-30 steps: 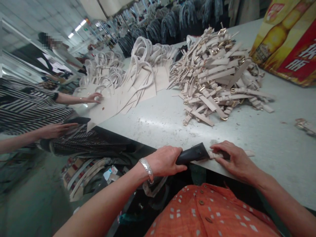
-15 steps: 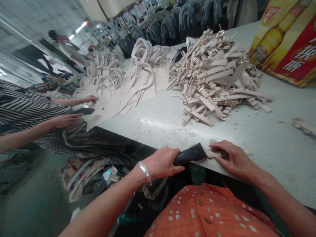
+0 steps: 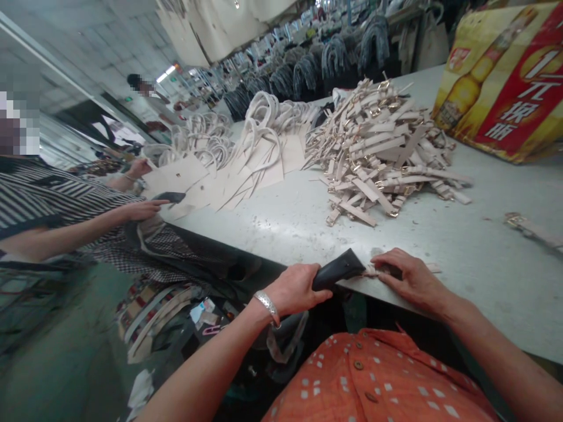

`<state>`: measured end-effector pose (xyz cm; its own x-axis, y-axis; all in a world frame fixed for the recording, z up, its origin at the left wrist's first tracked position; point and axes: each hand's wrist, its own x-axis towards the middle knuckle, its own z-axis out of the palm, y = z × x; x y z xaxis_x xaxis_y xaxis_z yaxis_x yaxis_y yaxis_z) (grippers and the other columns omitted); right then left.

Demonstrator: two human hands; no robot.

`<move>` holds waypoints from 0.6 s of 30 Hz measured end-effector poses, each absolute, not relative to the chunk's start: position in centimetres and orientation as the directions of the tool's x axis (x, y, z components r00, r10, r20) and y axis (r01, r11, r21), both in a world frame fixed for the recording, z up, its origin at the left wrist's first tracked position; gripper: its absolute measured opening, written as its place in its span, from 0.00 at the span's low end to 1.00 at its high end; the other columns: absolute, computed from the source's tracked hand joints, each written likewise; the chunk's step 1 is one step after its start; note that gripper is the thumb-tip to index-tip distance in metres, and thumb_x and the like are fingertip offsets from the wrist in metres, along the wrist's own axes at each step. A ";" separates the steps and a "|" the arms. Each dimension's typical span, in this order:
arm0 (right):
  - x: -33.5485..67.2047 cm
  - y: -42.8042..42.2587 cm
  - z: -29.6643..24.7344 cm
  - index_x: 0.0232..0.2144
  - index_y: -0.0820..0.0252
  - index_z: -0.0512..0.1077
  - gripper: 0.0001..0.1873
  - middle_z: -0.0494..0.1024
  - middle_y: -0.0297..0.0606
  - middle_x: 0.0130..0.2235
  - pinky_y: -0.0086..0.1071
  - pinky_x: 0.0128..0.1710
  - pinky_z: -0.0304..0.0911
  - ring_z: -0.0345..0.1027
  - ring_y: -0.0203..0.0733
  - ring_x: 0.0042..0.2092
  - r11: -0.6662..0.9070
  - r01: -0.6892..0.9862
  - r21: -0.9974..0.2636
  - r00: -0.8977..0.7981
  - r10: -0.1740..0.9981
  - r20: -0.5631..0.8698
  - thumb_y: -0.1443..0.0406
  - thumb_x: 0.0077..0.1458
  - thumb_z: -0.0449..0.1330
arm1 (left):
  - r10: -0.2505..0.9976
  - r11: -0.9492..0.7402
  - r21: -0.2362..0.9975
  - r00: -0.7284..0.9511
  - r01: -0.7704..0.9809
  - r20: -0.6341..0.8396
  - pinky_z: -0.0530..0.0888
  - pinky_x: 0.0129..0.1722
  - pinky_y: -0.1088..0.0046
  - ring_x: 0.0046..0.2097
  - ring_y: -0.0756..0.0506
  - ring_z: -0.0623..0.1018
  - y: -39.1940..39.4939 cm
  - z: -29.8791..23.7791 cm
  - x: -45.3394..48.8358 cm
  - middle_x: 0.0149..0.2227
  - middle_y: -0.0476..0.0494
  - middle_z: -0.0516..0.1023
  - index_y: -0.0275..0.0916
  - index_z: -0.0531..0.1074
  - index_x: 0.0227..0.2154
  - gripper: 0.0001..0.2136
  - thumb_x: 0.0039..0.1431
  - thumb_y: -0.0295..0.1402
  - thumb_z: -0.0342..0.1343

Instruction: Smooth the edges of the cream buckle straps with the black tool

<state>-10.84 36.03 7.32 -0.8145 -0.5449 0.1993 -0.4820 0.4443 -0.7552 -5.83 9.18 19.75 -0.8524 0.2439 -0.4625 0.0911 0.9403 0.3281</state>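
My left hand (image 3: 295, 288) grips the handle of a black tool (image 3: 338, 269) at the near edge of the grey table (image 3: 484, 264). The tool's wide end meets a beige strap (image 3: 433, 268) lying flat on the table. My right hand (image 3: 411, 279) presses down on that strap, covering most of it. A silver bracelet sits on my left wrist.
A large heap of beige straps with gold buckles (image 3: 382, 146) lies mid-table. Beige panels with loop handles (image 3: 246, 152) spread at the left. A red and yellow carton (image 3: 505, 82) stands far right. A person in stripes (image 3: 65, 217) works at the left. One loose strap (image 3: 532, 228) lies right.
My hands stay on the tool and strap. The view has tilted slightly. The person at the left has drawn one hand back and holds a dark object over the panels.
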 end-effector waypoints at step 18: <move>-13.2 35.5 2.9 0.53 0.42 0.69 0.23 0.78 0.35 0.41 0.44 0.46 0.69 0.72 0.48 0.42 0.393 -0.554 -0.734 -0.753 -0.613 0.240 0.57 0.53 0.59 | 0.174 0.968 0.245 -0.855 0.057 -0.488 0.75 0.38 0.61 0.41 0.33 0.79 10.7 18.6 -5.3 0.36 0.36 0.80 0.40 0.75 0.36 0.13 0.51 0.41 0.56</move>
<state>-13.19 35.47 2.85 -0.7525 -0.6134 0.2396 -0.5541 0.3931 -0.7338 -5.33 10.72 18.60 -0.8553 0.1735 -0.4881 0.0568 0.9680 0.2445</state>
